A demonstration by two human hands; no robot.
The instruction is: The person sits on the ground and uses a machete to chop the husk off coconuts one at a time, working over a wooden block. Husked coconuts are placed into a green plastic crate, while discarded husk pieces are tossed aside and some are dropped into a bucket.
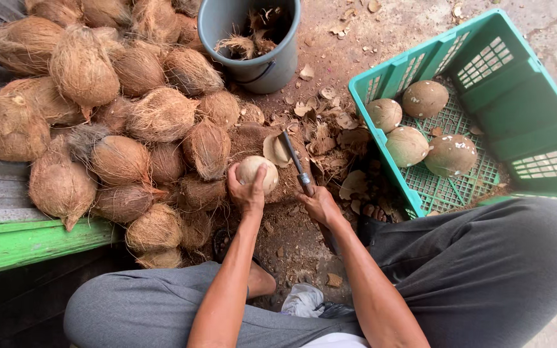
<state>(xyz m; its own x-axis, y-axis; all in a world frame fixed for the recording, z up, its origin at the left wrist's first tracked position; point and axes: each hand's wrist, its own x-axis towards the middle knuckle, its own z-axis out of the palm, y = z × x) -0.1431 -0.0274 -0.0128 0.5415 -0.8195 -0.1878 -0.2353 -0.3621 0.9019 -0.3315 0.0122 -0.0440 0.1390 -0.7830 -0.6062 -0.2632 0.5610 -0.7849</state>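
Observation:
My left hand (246, 191) grips a pale, mostly peeled coconut (257, 169) resting on a brown fibrous block. My right hand (320, 205) holds the handle of a knife (294, 161), whose dark blade points away from me, just right of the coconut. A curved piece of shell lies beside the blade. Both forearms reach out between my knees in grey trousers.
A heap of brown husked coconuts (124, 116) fills the left, beside a green plank (27, 241). A grey bucket (253, 38) with husk scraps stands at the top. A teal crate (485, 109) on the right holds several peeled coconuts. Shell chips litter the ground.

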